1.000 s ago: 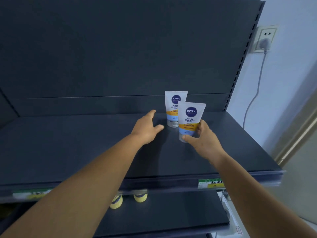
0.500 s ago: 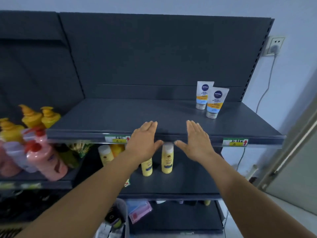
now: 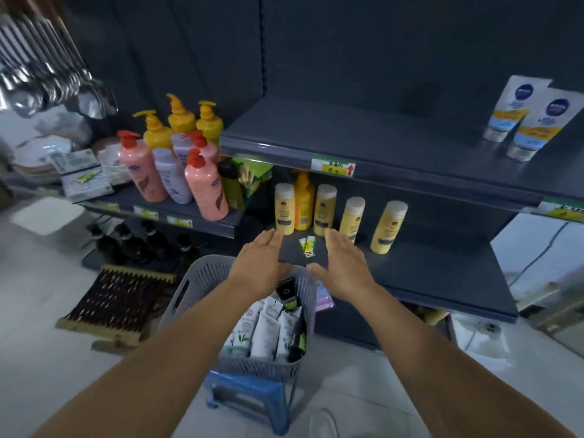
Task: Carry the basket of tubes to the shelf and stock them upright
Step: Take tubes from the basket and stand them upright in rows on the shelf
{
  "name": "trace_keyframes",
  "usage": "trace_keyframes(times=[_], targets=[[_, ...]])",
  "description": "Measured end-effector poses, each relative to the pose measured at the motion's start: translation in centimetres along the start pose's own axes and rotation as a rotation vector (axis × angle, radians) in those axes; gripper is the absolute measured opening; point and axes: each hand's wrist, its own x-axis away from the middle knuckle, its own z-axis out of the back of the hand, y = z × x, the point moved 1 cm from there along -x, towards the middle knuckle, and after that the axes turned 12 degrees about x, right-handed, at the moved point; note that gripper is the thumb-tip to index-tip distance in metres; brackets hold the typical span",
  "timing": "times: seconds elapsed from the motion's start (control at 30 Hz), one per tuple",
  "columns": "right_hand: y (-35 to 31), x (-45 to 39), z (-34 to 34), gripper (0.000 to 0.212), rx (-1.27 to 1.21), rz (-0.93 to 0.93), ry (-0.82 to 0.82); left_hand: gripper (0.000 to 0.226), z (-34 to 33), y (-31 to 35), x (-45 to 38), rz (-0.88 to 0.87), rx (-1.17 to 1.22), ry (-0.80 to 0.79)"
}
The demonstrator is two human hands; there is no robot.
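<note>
Tubes (image 3: pixel 265 330) lean lengthwise in basket (image 3: pixel 189 289)

1 head-worn wide-angle view looks forward and steeply down, close over both forearms. The basket (image 3: pixel 202 279) sits near at 6 o'clock, and the shelf (image 3: pixel 395 159) runs from 12 to 3 o'clock.

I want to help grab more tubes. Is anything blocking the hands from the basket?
Nothing visible. Both the left hand and right hand hover open just above the basket, whose tubes lie uncovered.
</note>
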Motion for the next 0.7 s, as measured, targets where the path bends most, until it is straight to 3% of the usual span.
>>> trace_keyframes(times=[0.43,0.7], targets=[[-2.7,-5.1,-11.5,0.08,0.033,0.076,-0.299,0.075,-7.9,-10.5,-0.7,0.244,0.085,-0.14],[-2.2,-9.2,-19.2,0.081,-0.02,-0.036,-0.413,0.071,-14.0,-13.6,-6.1,0.288,0.116,-0.264]])
